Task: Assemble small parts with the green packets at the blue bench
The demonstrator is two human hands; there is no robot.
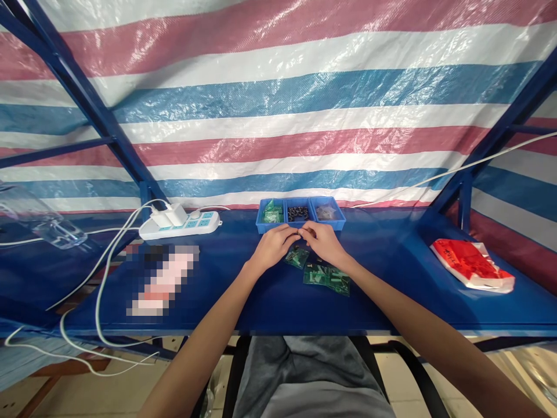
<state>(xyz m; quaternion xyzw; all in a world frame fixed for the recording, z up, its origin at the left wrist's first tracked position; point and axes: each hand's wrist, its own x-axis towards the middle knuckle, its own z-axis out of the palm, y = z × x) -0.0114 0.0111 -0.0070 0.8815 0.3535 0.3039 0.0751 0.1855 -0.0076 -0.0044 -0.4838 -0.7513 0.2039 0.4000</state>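
My left hand (275,247) and my right hand (324,241) meet over the blue tabletop, fingertips pinched together. Whatever is between them is too small to make out. Just beyond stands a blue three-compartment tray (264,227). Its left section holds green bags (272,212), the middle one small black parts (298,213), and the right one clear plastic bags (325,212). Small green packets lie nearer me: one green packet (297,256) sits below my left fingers, and other green packets (322,275) are beside my right wrist.
A white power strip (187,224) with plugged-in chargers is at the back left, its cables hanging over the table's left side. A clear bottle (61,229) lies far left. A red-and-white package (472,264) rests at right. Blue metal frame bars (98,110) and striped sheeting rise behind.
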